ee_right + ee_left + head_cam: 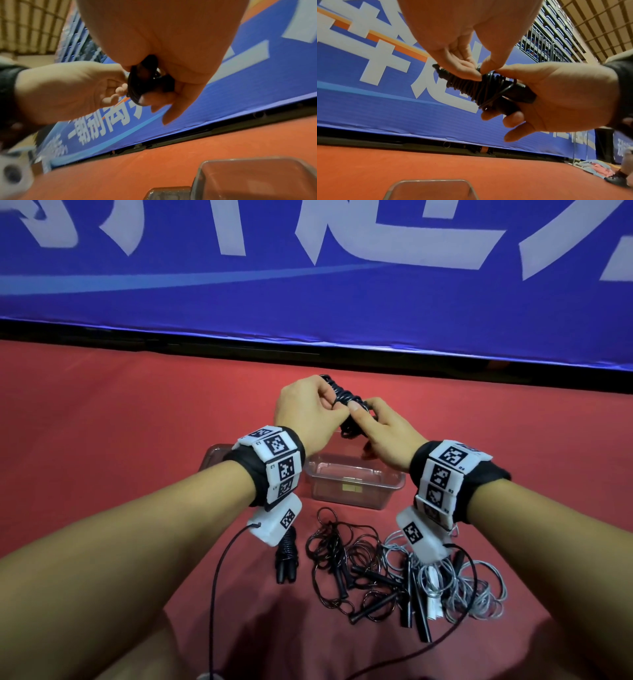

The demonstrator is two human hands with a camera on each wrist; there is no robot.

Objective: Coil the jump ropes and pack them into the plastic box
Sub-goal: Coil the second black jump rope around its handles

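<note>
Black jump rope bundle (346,402), cord wound round its handles, held in the air between both hands, above the clear plastic box (354,486). Left hand (305,412) pinches the cord at the wraps with thumb and fingertips; right hand (387,436) grips the handle end, fingers curled under, thumb on top. Box sits open on the red floor (120,422); its lid (214,457) beside it. Nearer the person: one wound black rope (287,556), tangled loose black ropes (349,570), a grey rope (479,590).

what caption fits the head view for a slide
Both hands, left hand and right hand, wind a black jump rope above the clear plastic box, tangled ropes waiting.
</note>
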